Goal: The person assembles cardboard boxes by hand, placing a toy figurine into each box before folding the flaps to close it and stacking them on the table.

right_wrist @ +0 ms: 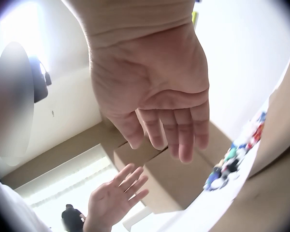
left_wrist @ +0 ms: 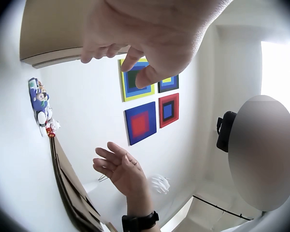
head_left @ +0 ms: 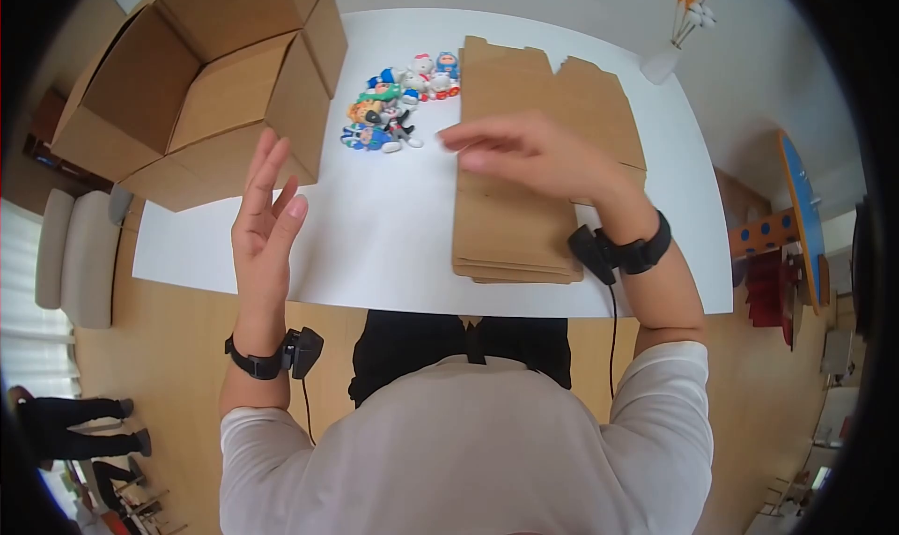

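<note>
Prob getting ready: L hand (head_left: 262, 228) near box (head_left: 220, 163), R hand (head_left: 536, 153) over flat cardbd (head_left: 510, 226), fingers loose w/ nothing held, so picking up toys (head_left: 382, 93) needs a reach & pinch.

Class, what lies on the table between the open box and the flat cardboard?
A cluster of small toys on the white table, shown in the head view.

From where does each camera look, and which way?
Head: head-worn, facing forward and down at the table, box and figurines; torso, left hand and right hand show.
Left wrist: wrist-worn, facing past its hand toward the right hand and wall pictures.
Right wrist: wrist-worn, facing past its hand toward the left hand and box.
Wrist views share both hands, figurines and a blurred head.
</note>
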The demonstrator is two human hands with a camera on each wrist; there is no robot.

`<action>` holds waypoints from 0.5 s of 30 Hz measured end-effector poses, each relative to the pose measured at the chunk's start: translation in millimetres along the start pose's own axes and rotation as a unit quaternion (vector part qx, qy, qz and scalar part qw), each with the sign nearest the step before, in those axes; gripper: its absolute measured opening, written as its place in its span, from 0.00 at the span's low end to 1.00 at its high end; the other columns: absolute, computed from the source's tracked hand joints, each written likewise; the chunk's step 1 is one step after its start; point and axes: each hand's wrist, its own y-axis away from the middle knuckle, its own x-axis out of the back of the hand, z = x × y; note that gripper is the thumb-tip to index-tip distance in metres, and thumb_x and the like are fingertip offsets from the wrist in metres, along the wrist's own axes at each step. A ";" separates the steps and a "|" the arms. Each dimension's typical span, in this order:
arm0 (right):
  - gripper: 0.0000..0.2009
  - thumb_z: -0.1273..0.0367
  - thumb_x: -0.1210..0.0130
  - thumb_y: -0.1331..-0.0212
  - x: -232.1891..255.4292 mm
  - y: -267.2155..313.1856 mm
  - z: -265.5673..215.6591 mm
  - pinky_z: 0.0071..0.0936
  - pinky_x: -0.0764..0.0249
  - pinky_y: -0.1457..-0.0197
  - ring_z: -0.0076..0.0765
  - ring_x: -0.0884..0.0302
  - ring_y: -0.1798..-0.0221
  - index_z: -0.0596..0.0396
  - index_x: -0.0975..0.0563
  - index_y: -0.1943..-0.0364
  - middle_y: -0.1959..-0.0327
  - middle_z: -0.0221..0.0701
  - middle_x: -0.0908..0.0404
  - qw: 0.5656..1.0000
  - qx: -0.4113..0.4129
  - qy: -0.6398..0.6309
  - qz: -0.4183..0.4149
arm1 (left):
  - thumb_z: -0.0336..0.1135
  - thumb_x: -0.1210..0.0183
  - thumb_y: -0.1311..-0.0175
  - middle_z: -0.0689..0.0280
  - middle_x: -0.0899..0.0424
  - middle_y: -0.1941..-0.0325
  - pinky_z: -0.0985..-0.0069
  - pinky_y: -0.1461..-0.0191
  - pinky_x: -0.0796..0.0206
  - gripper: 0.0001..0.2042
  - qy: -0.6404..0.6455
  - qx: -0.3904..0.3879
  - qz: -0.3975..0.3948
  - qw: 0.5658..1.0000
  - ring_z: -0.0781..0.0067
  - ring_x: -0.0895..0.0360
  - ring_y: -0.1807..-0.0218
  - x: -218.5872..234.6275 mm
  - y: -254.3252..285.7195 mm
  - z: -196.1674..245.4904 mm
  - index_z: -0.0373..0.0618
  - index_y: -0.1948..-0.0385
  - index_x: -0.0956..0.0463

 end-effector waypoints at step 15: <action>0.35 0.52 0.39 0.39 119.5 133.6 175.3 0.37 0.33 0.32 0.46 0.30 0.32 0.58 0.32 0.32 0.35 0.46 0.27 0.870 -0.228 0.079 0.430 | 0.39 0.42 0.31 0.58 0.34 0.29 0.67 0.26 0.48 0.33 0.094 0.241 -0.198 0.945 0.65 0.39 0.27 -120.4 -83.2 -44.7 0.36 0.28 0.44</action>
